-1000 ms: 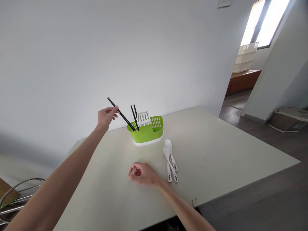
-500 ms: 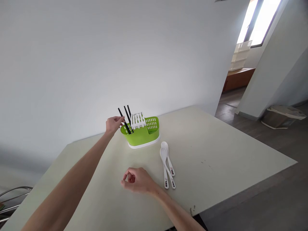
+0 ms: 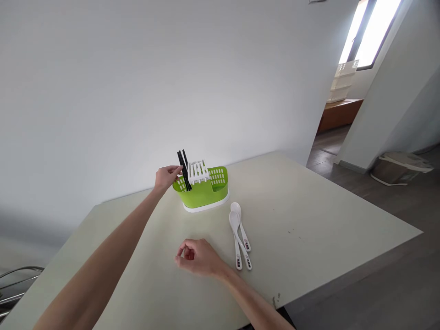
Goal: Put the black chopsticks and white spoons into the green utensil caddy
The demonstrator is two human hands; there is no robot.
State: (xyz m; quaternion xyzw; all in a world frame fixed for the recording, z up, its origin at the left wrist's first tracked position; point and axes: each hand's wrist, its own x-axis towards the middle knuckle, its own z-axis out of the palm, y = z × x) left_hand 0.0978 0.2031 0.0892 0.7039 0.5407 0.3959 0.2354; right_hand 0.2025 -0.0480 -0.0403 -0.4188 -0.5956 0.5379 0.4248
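Observation:
At the left end of the green cutlery holder, my left hand pinches a black chopstick between thumb and fingers. The chopsticks stand close together there, tips up, lower ends inside the holder. A white slatted piece sits across the holder's middle, and its right compartment has a perforated back wall. My right hand rests on the table in front, fingers loosely curled in, with nothing visible in them. To its right lie white spoons, overlapping, with three printed handles showing.
The pale table stands against a white wall, with the holder near that side. Metal tubing shows past the left edge. On the floor at right sits a lidded bin.
My left hand has moved slightly right, bringing its chopstick from a leftward lean to beside the others. My right hand stays curled on the table, and the view has shifted a little.

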